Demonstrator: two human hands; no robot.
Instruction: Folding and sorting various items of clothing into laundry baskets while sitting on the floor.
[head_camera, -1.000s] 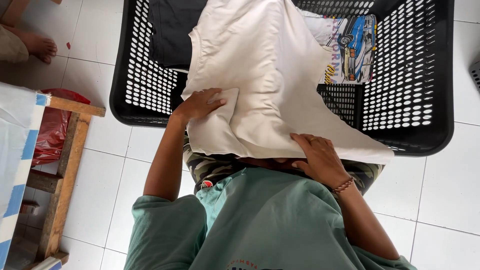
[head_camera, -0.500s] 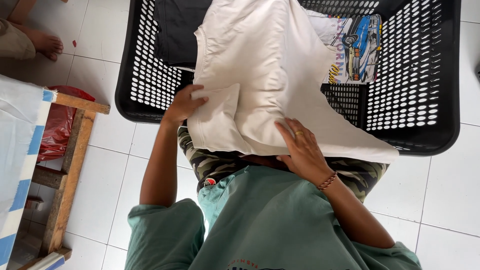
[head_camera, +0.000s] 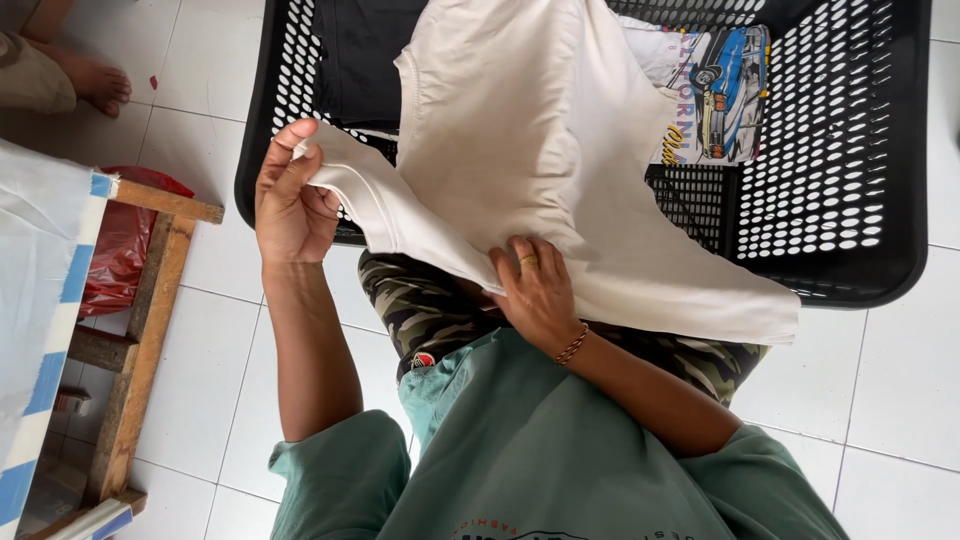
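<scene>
Cream T-shirt (head_camera: 520, 130) lay spread over the person's lap and draped across the near rim of the black plastic basket (head_camera: 850, 200), its body reaching up over the folded clothes inside. The left hand (head_camera: 290, 195) had lifted one sleeve out past the basket's near left corner, fingers (head_camera: 283, 150) closed in a pinch on the hem, so the sleeve hung taut in the air. The right hand (head_camera: 538, 290) rested flat on the shirt near its lower edge over the camouflage trousers (head_camera: 420, 310), fingers loosely curled and pressing the cloth down rather than clamping it. The risk, as I judged it, sat in that light hold: a harder pull on the sleeve could have dragged the whole shirt out from under the palm and undone the smooth lie of the fabric. The long tail toward the basket's near right corner hung unsupported and could have slid to the tiled floor (head_camera: 900, 400). A tug could also have ruffled the printed shirt (head_camera: 715, 95) and the dark garment (head_camera: 360, 60) lying beneath it in the basket.
</scene>
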